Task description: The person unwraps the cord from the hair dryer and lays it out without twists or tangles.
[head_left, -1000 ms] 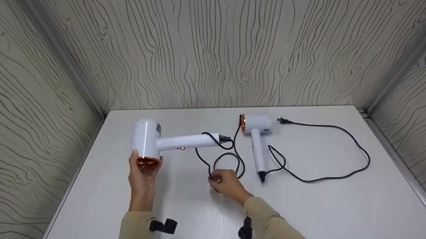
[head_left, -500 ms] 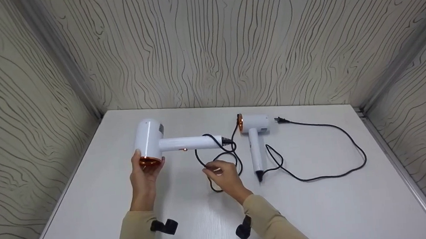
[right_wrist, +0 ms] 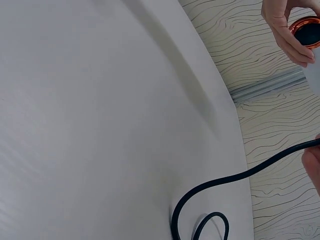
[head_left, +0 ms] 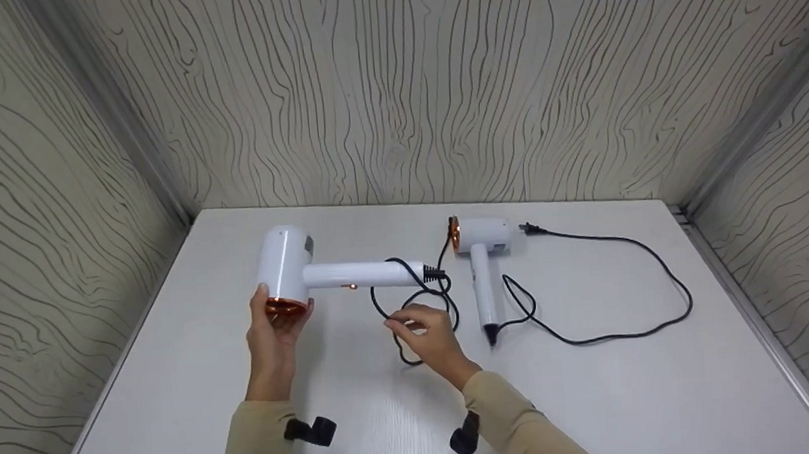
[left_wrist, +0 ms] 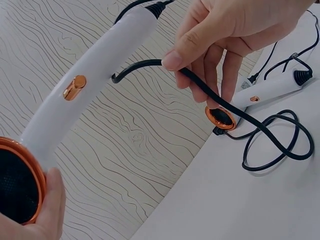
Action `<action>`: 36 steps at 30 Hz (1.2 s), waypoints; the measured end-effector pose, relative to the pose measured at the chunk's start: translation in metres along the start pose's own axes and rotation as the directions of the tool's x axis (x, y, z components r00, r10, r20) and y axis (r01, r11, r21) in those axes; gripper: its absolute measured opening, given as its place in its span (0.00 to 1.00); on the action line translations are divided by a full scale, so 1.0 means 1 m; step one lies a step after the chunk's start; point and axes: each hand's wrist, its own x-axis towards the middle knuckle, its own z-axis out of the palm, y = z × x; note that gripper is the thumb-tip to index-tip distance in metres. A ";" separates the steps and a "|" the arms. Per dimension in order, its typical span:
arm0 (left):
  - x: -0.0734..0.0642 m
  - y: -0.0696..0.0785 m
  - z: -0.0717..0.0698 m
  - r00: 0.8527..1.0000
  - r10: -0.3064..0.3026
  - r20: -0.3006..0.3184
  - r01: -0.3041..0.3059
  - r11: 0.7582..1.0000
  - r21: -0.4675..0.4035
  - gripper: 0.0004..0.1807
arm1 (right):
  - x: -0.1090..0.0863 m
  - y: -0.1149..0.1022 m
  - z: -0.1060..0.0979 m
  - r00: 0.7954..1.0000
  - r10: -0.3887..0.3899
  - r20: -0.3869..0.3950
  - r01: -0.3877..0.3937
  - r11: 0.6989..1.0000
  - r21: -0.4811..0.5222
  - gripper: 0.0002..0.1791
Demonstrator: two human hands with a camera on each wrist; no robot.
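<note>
My left hand point(head_left: 273, 339) grips a white hair dryer point(head_left: 284, 267) by its orange-rimmed end, holding it above the table with the handle pointing right. Its black power cord point(left_wrist: 225, 104) loops once over the end of the handle. Between thumb and fingers, my right hand point(head_left: 432, 333) pinches this cord just below the handle. The left wrist view shows the pinch closely, with the thumb on top of the cord. In the right wrist view only a fingertip of the right hand point(right_wrist: 312, 167) shows at the edge, beside the cord.
A second white hair dryer point(head_left: 482, 234) lies on the white table point(head_left: 175, 414), right of the hands. Its black cord point(head_left: 619, 338) curves across the right side to a two-pin plug point(head_left: 533, 229). Patterned panels point(head_left: 367, 101) wall the back and sides.
My right hand has lifted slightly up and to the left with the cord, then barely moves. The left hand keeps its grip on the hair dryer.
</note>
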 end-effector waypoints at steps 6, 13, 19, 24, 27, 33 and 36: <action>0.001 0.001 -0.001 1.000 0.003 0.028 -0.004 1.000 0.022 0.35 | -0.001 0.013 0.003 0.999 0.046 -0.005 -0.046 0.999 -0.008 0.03; 0.002 0.002 -0.005 0.998 0.003 0.058 -0.006 0.999 0.050 0.32 | 0.001 0.018 -0.003 0.995 0.098 -0.007 -0.098 0.995 0.001 0.06; 0.002 0.003 -0.009 0.997 0.006 0.082 -0.011 0.998 0.059 0.33 | 0.008 0.020 -0.012 0.992 0.111 -0.062 -0.111 0.994 -0.002 0.09; 0.003 0.004 -0.012 0.996 0.007 0.089 -0.011 0.999 0.050 0.35 | 0.013 0.024 -0.019 0.993 0.025 -0.117 -0.034 0.996 -0.077 0.08; 0.003 0.004 -0.014 0.996 0.001 0.086 -0.005 0.999 0.051 0.35 | 0.018 0.028 -0.023 0.967 -0.200 -0.159 0.165 0.963 -0.212 0.04; 0.004 0.005 -0.017 0.997 -0.005 0.071 0.001 0.998 0.061 0.33 | 0.026 0.031 -0.033 0.930 -0.298 -0.218 0.258 0.947 -0.193 0.07; 0.005 0.005 -0.018 0.998 -0.007 0.069 0.002 0.998 0.066 0.34 | 0.027 0.028 -0.037 0.939 -0.226 -0.258 0.191 0.969 -0.155 0.05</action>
